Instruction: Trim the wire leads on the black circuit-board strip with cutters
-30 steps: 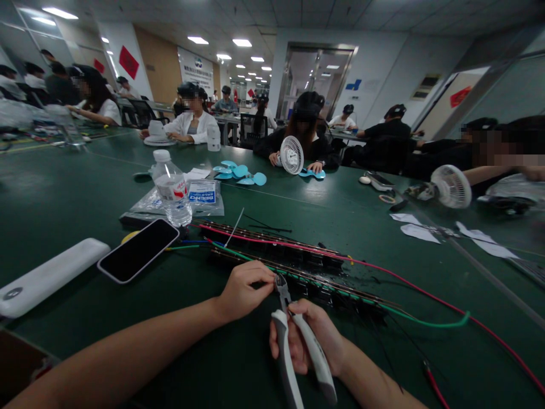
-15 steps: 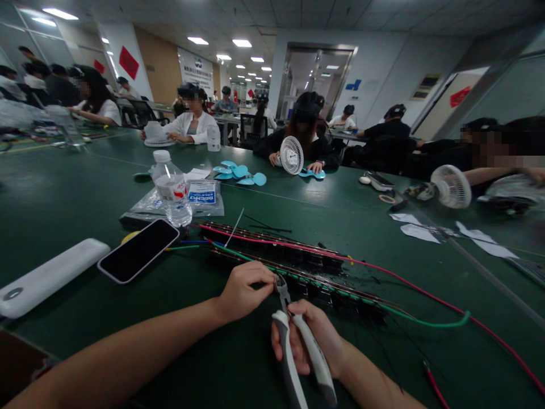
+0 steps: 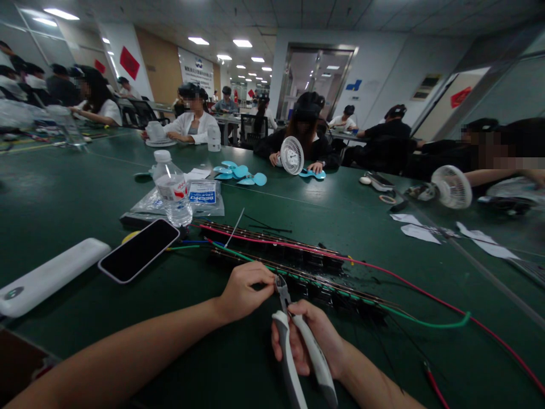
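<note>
My right hand (image 3: 313,335) grips a pair of diagonal cutting pliers (image 3: 284,292) with white and grey handles. The cutter head points up and slightly left, close to the fingertips of my left hand (image 3: 247,288). Thumb and forefinger of that hand are pinched together at the near edge of a long black strip assembly (image 3: 315,285); what they hold is too small to make out. A green wire (image 3: 430,325) runs along the near strip and past its right end. Over the far strip (image 3: 272,238) lies a red wire (image 3: 383,271). A thin pale cable tie (image 3: 235,227) sticks up near the left end.
Left of the strips are a phone (image 3: 138,250), a white elongated case (image 3: 51,275) and a water bottle (image 3: 170,190) beside a plastic bag (image 3: 208,196). Blue fan blades (image 3: 240,172) lie farther back. Across the table, a person (image 3: 306,125) holds a small fan (image 3: 292,155).
Hardly anything differs: both my hands and the pliers stay in the same place. The white part held by a person at the back left has shifted slightly.
</note>
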### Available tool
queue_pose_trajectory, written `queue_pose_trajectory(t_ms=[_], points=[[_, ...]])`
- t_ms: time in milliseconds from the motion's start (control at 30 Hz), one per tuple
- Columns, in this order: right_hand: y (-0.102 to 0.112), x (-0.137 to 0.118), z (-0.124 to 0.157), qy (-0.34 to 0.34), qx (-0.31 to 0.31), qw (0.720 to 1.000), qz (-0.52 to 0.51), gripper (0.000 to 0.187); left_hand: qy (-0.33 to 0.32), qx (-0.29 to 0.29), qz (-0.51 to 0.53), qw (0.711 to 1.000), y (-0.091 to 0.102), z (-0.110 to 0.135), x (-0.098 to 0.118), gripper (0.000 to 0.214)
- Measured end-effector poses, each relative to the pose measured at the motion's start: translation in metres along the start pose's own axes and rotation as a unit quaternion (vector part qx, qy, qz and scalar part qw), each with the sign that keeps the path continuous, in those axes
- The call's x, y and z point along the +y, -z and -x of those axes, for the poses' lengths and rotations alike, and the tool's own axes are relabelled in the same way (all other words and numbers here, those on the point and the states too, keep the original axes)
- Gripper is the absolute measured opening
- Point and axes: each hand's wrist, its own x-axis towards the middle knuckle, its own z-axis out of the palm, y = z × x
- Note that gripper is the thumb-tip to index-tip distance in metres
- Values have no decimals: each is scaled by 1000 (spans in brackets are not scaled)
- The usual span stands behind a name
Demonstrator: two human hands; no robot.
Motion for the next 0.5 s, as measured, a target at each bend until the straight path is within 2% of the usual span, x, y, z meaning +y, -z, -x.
queue_pose_trajectory(t_ms=[500], points=[[-1,0,0,-10,13,1000,3,49,3,-7,-12,1000,-1,1,-2,10]])
